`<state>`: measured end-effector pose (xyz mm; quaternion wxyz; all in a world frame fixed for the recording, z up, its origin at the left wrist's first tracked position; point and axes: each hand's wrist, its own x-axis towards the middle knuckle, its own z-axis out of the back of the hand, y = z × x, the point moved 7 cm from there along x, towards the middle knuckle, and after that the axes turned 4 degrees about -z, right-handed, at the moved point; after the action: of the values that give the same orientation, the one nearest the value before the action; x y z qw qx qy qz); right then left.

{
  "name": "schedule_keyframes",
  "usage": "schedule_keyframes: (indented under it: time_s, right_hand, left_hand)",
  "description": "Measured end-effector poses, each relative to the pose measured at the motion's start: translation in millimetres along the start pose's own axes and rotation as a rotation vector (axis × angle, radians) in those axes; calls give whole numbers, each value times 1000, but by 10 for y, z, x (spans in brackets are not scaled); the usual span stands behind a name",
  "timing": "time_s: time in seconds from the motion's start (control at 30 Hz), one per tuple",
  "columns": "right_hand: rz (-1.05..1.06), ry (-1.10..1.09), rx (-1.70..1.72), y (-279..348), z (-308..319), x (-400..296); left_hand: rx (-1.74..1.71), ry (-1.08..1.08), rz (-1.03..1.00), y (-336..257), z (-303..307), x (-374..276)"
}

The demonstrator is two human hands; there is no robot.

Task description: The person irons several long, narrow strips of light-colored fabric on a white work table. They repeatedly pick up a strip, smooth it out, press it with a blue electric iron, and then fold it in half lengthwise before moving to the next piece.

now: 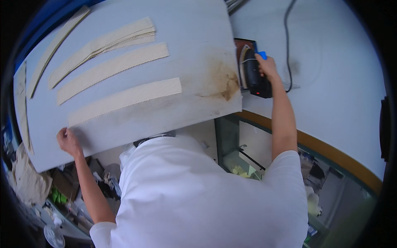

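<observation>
My right hand (pixel 267 66) grips the handle of a black electric iron (pixel 253 73), which has a blue part by the handle and a small red light. The iron is over a reddish-brown rest (pixel 242 46) just right of the padded board. My left hand (pixel 70 142) is at the near left end of a cream fabric strip (pixel 127 100), fingers curled at its corner; whether they pinch it is hard to tell. Farther back lie a second cream strip (pixel 113 73) and a fanned stack of strips (pixel 102 49).
The pale ironing board (pixel 192 28) has brown scorch stains (pixel 228 85) near its right end. More strips (pixel 55 51) lie along its left side. A dark cord (pixel 287 40) crosses the white table (pixel 328 80). Cloth (pixel 26 176) hangs beside the board's left corner.
</observation>
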<state>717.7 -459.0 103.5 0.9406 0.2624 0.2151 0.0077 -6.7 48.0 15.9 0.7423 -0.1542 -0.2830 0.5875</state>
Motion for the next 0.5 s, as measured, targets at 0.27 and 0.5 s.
schedule_keyframes:
  time_s: [0.27,0.5]
  right_hand:
    - [-9,-49,-63,-360,85,392]
    - [545,-299,-192,479,-795,-1119]
  left_hand:
    - [176,190,108,70,-44,167]
    - [104,237,140,-228,-101,230]
